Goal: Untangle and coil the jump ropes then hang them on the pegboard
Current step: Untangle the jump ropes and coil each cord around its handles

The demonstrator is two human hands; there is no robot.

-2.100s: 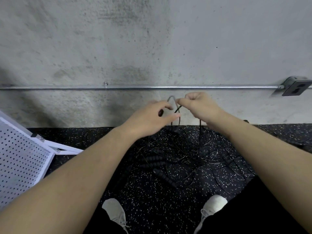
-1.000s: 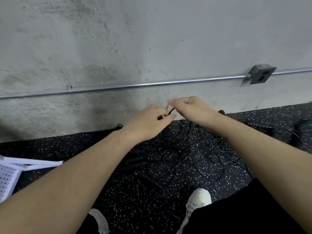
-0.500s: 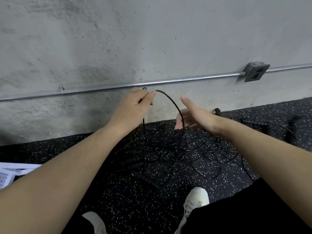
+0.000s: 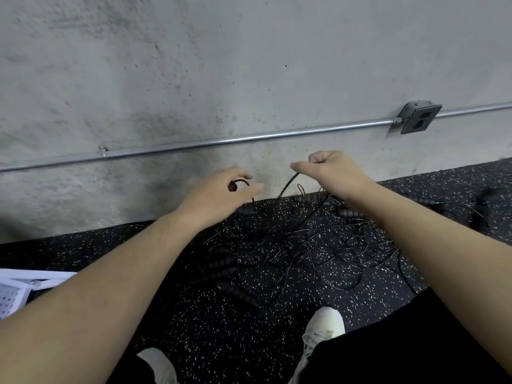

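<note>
Above the tangle point(image 4: 299, 245), right hand point(image 4: 329, 173) now pinching rope, left hand point(image 4: 221, 195) lowered, gripping its strand; untangling barely begun.

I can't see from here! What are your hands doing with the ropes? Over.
Left hand and right hand each pinch thin black rope cord. Black jump-rope tangle still knotted on floor. White pegboard bare at left edge.
</note>
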